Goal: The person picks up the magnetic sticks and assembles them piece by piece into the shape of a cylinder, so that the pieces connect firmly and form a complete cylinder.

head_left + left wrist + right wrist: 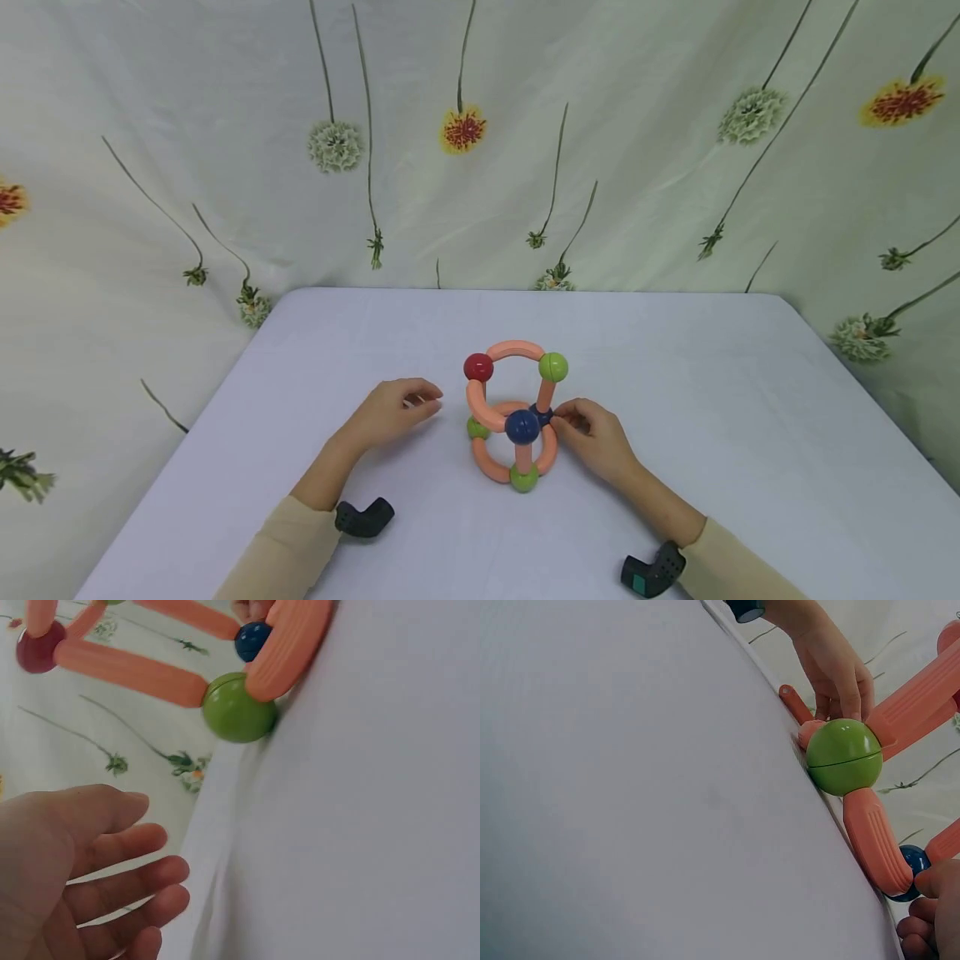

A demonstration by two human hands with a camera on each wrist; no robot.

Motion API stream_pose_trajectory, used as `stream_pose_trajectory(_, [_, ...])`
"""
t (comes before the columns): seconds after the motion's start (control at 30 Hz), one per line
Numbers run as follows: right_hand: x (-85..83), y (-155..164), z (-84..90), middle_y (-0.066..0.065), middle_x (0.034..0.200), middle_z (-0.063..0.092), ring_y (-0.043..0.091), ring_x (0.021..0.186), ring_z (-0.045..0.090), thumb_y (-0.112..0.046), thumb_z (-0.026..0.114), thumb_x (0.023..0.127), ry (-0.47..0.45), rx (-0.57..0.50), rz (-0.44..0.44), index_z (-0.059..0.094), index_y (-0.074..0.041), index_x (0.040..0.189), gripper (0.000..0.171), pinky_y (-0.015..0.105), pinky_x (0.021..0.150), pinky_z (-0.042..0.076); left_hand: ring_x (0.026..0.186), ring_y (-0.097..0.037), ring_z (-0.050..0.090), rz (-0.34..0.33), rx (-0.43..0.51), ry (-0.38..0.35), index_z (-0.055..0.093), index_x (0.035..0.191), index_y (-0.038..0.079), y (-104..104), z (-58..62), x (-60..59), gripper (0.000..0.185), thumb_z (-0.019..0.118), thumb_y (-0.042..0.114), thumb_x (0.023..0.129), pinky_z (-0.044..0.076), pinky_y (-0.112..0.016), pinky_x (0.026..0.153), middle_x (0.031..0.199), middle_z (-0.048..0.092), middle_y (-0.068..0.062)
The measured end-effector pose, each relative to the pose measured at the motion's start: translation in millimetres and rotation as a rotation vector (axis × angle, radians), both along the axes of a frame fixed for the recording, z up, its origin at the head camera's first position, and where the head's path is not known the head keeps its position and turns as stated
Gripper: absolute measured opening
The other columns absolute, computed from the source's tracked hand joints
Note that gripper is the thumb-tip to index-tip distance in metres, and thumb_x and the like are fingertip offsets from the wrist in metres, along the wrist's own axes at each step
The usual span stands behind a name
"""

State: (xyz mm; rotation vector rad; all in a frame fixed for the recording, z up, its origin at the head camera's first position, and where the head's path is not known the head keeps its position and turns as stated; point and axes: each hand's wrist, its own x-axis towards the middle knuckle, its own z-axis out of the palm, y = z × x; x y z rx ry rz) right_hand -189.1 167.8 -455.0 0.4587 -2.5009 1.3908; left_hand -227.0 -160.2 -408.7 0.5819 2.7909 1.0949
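Observation:
A magnetic ball-and-stick structure stands on the table, with a ring of curved orange sticks (489,462) at its base and upright sticks (546,395) above. Its upper corners are a red ball (478,367), a green ball (553,367) and a blue ball (522,427). At the base sit a front green ball (523,477), a left green ball (238,709) and a dark blue ball (915,859). My right hand (596,437) pinches that dark blue ball at the structure's right side. To the left, my left hand (393,412) hovers apart from the structure, fingers loosely bent and holding nothing.
A white tabletop (675,367) lies under everything. Behind it hangs a pale cloth (637,208) printed with flowers. Black devices sit at the left wrist (365,517) and the right wrist (652,571).

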Motion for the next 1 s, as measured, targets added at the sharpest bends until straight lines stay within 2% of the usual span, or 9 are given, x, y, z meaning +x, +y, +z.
stream_pose_trajectory(0.17, [-0.7,0,-0.3,-0.003,0.082,0.061,0.011,0.072,0.054,-0.008,0.071,0.087,0.016,0.003,0.008,0.069,-0.004,0.096,0.01,0.026,0.065,0.047,0.094,-0.021,0.059,0.079,-0.018,-0.042,0.068,0.114,0.01,-20,10.5,-4.9,0.026,0.063,0.027,0.095,0.05,-0.033,0.067,0.102,0.066,-0.003])
stream_pose_trajectory(0.27, [-1.2,0,-0.8,-0.004,0.079,0.059,0.011,0.071,0.053,-0.01,0.071,0.087,0.016,0.017,0.004,0.068,-0.004,0.095,0.011,0.026,0.064,0.046,0.095,-0.022,0.06,0.078,-0.012,-0.017,0.067,0.116,0.008,-19,8.3,-5.4,0.027,0.064,0.022,0.094,0.05,-0.036,0.076,0.103,0.067,-0.004])
stream_pose_trajectory(0.33, [0.5,1,0.1,-0.005,0.074,0.055,0.009,0.066,0.049,-0.013,0.072,0.085,0.004,0.041,-0.008,0.065,-0.006,0.092,0.012,0.024,0.06,0.043,0.1,-0.023,0.06,0.033,0.003,-0.002,0.065,0.121,0.006,-12,3.7,-4.7,0.03,0.064,0.018,0.093,0.05,-0.039,0.083,0.109,0.066,-0.007])
stream_pose_trajectory(0.5, [12.0,-2,9.2,-0.009,0.058,0.043,0.005,0.052,0.039,-0.025,0.073,0.083,-0.051,0.166,0.008,0.054,-0.013,0.079,0.022,0.022,0.049,0.031,0.117,-0.026,0.057,-0.136,0.057,-0.014,0.055,0.136,0.005,15,-6.5,1.4,0.042,0.06,0.013,0.095,0.046,-0.044,0.096,0.132,0.059,-0.009])
stream_pose_trajectory(0.63, [18.6,-9,15.6,-0.01,0.055,0.044,0.004,0.049,0.038,-0.024,0.073,0.083,-0.11,0.197,0.037,0.053,-0.013,0.076,0.024,0.022,0.047,0.03,0.128,-0.029,0.05,-0.207,0.054,-0.032,0.05,0.14,0.005,29,-10.9,7.8,0.044,0.053,0.007,0.096,0.042,-0.046,0.101,0.138,0.054,-0.011])
stream_pose_trajectory(0.77, [19.6,-13,18.0,-0.007,0.053,0.046,0.004,0.047,0.038,-0.015,0.072,0.084,-0.184,0.129,0.022,0.053,-0.01,0.078,0.021,0.021,0.046,0.029,0.125,-0.029,0.052,-0.232,0.05,-0.021,0.056,0.134,0.005,32,-13.5,11.0,0.043,0.048,-0.001,0.093,0.042,-0.048,0.1,0.13,0.06,-0.01])
stream_pose_trajectory(0.9, [17.8,-13,18.7,-0.006,0.053,0.049,0.007,0.048,0.042,-0.008,0.071,0.083,-0.227,0.071,-0.004,0.054,-0.009,0.079,0.018,0.022,0.046,0.032,0.107,-0.022,0.061,-0.256,0.091,-0.039,0.066,0.12,0.007,32,-12.6,11.7,0.031,0.05,0.001,0.094,0.048,-0.042,0.093,0.111,0.067,-0.003])
stream_pose_trajectory(1.0, [15.4,-12,18.7,-0.004,0.056,0.052,0.01,0.052,0.046,-0.007,0.073,0.082,-0.218,0.05,-0.032,0.057,-0.008,0.079,0.016,0.023,0.049,0.036,0.095,-0.015,0.061,-0.29,0.111,-0.08,0.069,0.11,0.01,33,-10.5,12.7,0.024,0.052,0.003,0.094,0.049,-0.034,0.087,0.099,0.067,0.004])
